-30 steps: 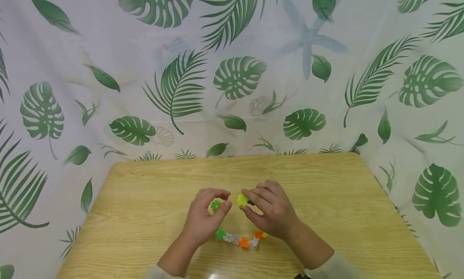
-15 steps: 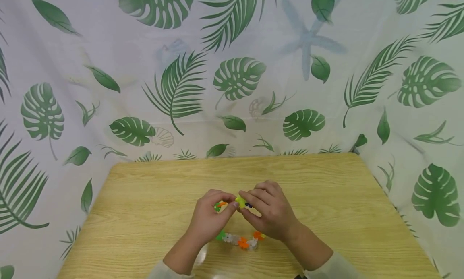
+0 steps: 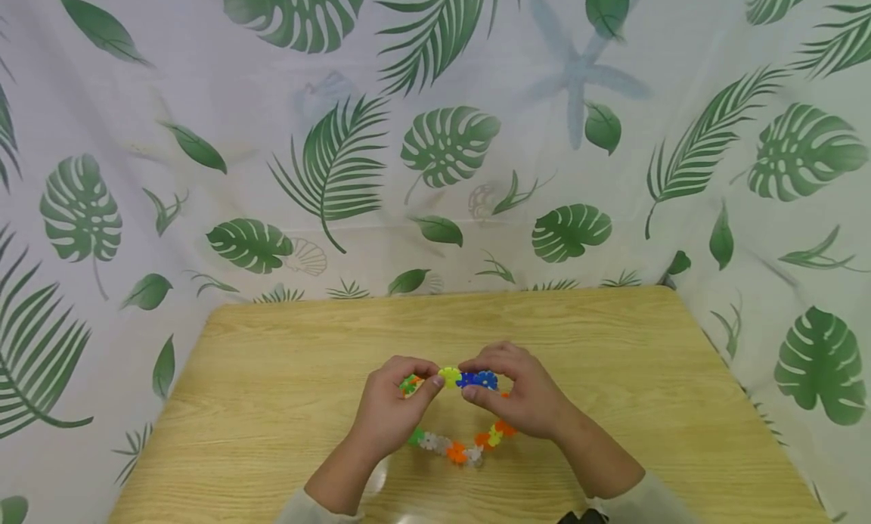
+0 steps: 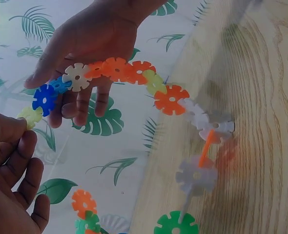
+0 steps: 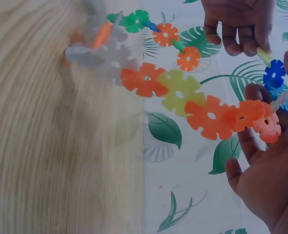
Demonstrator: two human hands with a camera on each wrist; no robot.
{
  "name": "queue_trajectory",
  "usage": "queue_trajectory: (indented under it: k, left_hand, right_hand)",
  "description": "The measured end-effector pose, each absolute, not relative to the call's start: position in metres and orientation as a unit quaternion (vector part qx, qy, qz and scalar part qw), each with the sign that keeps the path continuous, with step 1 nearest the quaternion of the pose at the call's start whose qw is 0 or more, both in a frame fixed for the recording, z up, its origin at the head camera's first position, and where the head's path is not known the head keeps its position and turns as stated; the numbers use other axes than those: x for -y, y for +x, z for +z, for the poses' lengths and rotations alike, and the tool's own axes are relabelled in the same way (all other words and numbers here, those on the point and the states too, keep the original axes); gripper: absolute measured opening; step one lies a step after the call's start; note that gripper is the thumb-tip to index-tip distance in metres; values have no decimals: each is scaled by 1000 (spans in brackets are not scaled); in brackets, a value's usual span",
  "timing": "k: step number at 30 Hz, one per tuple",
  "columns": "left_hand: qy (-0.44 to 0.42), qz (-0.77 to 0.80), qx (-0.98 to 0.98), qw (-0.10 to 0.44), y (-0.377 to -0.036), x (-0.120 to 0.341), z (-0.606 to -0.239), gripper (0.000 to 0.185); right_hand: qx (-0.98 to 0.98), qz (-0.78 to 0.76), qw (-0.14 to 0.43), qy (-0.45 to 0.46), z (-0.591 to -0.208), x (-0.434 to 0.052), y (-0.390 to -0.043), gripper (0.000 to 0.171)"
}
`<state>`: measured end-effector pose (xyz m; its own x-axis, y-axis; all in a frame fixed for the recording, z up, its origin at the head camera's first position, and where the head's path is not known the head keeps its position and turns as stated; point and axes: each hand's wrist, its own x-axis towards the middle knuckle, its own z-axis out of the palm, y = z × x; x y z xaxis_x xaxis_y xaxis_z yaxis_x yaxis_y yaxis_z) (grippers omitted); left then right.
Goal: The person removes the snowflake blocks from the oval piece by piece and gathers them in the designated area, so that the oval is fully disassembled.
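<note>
A chain of interlocking snowflake discs (image 3: pixel 457 454) hangs in a loop over the wooden table, in green, white, orange, yellow and blue. My left hand (image 3: pixel 395 401) pinches the yellow end disc (image 3: pixel 449 376) between thumb and forefinger. Beside it, a dark blue disc (image 4: pixel 45 100) and a lighter blue disc (image 3: pixel 486 379) are linked on. Around these blue discs my right hand (image 3: pixel 534 395) stands with thumb and fingers spread apart, and the discs show in the gap. The other end, an orange disc (image 5: pixel 188 58), dangles near my left hand, mostly hidden behind it in the head view.
The wooden table (image 3: pixel 272 448) spreads out around both hands. A white curtain (image 3: pixel 367 259) printed with green leaves rises along its back edge and both sides.
My left hand has moved right and taken hold of the yellow disc. My right hand has let go of it and shifted right, bringing the blue discs and more of the chain into sight.
</note>
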<state>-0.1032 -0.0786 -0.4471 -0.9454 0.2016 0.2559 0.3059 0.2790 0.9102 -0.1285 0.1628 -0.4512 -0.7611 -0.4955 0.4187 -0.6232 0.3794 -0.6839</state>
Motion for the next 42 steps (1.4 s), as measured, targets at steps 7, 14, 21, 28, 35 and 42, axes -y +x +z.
queue_trajectory:
  k: [7, 14, 21, 28, 35, 42]
  left_hand:
    - [-167, -580, 796, 50, -104, 80, -448, 5]
    - [-181, -560, 807, 46, -103, 83, -446, 6]
    - [-169, -548, 815, 89, -107, 99, -438, 8]
    - [-143, -548, 821, 70, -109, 109, -445, 5]
    - [-88, -530, 841, 57, -110, 128, -459, 6]
    - [-27, -510, 858, 56, -115, 151, -480, 9]
  right_hand:
    - [816, 481, 41, 318, -452, -159, -125, 20]
    - [798, 503, 61, 328, -454, -161, -127, 15]
    - [785, 529, 60, 316, -458, -175, -130, 18]
    - [792, 531, 54, 297, -456, -179, -128, 16]
    - [791, 527, 76, 300, -457, -180, -125, 22]
    - [797, 524, 72, 292, -455, -182, -125, 20]
